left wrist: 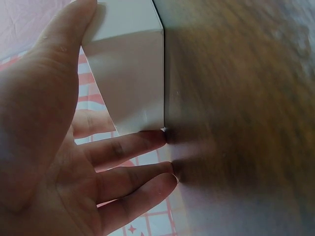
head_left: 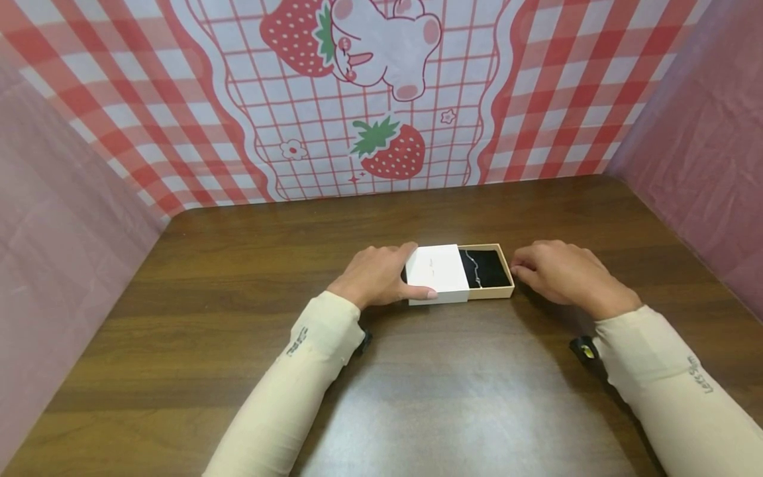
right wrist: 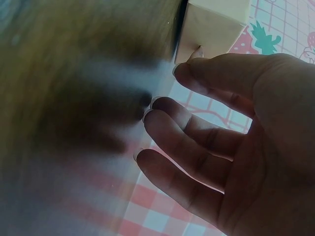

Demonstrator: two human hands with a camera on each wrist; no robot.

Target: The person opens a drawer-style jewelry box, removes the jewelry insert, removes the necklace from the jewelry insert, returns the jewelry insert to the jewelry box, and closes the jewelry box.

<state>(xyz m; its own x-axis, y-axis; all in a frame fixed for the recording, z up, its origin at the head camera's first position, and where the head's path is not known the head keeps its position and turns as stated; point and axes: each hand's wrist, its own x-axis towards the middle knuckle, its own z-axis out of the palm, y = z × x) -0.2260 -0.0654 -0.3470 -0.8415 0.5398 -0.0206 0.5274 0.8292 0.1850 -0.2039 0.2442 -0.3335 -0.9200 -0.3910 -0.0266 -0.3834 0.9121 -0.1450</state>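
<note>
A white slide-out jewelry box lies on the table in the head view, its inner tray partly out to the right. On the tray's black lining rests a thin silver bracelet, its left part hidden under the cover. My left hand grips the cover's left end, thumb along the near side and fingers at the far side. At the tray's right end, my right hand has thumb and index finger pinched together. In the right wrist view their tips overlap the tray's end wall; the other fingers are spread, loosely bent.
The brown wooden table carries the box near its middle. Behind it hangs a red checked cloth with strawberry prints. Pink cloth walls stand at both sides. Dark wrist mounts sit under the sleeves.
</note>
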